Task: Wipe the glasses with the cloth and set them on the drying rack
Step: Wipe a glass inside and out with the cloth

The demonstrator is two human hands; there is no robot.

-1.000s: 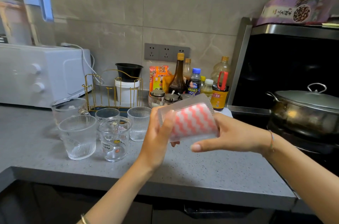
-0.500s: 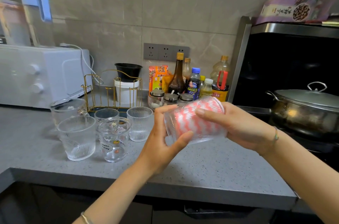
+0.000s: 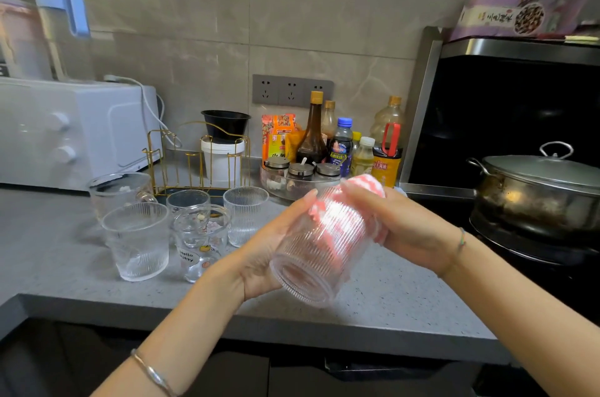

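One ribbed clear glass tumbler [image 3: 319, 247] is under handling; state position and hold, the inspector asks.

Above the grey speckled counter [image 3: 406, 292], clear of it, the assistant replies. The left hand [image 3: 269, 250] cups the wall from 9 o'clock, fingers curled round it. The right hand [image 3: 406, 227], at 2 o'clock, has its fingers closed on the pink-and-white checked cloth [image 3: 370, 184], which is stuffed into the tumbler's mouth.

Orientation? the inspector asks.

Long axis runs 7 to 1 o'clock: base towards the wearer at 7, mouth at 1.

Handling properties?

Judged rigid, brittle and likely slick if damp; the ribs should aid grip. Take it by the wall, not the rim. The cloth is soft and packs to fit.

Destination?

Gold wire drying rack [image 3: 196, 162], at 10 o'clock of the tumbler. Five other clear glasses [image 3: 136, 240] stand before it at 9 o'clock; neither hand touches them.
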